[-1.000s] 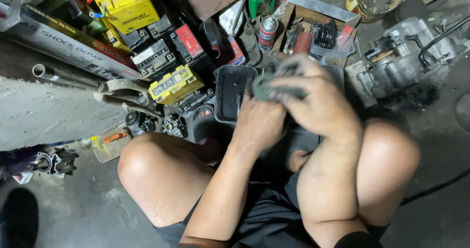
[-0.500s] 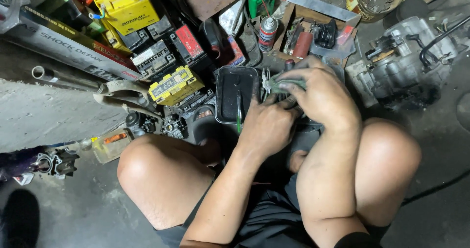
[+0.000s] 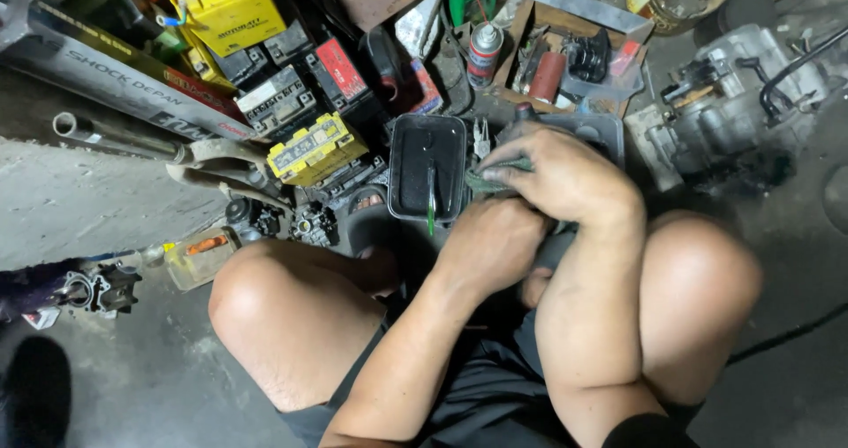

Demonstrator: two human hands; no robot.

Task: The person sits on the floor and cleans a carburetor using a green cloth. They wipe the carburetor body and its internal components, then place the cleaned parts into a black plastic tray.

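My right hand (image 3: 565, 178) is closed on green-handled pliers (image 3: 491, 179), whose metal jaws (image 3: 481, 137) point up beside a black rectangular tray (image 3: 402, 161). Just below it, my left hand (image 3: 490, 245) is curled over something dark between my knees; what it grips is hidden. A thin green-handled tool (image 3: 431, 208) lies upright in the tray, just left of both hands.
Old batteries in yellow (image 3: 315, 148), black (image 3: 278, 99) and red (image 3: 340, 72) pile up at the left. A spray can (image 3: 483, 55) and a cardboard box of parts (image 3: 565, 59) stand beyond. An engine block (image 3: 738, 103) sits at the right, a metal pipe (image 3: 106, 134) at the left.
My left hand has dropped from beside the right hand to below it. The green-handled tool now shows in the tray. The pliers' jaws have come into view.
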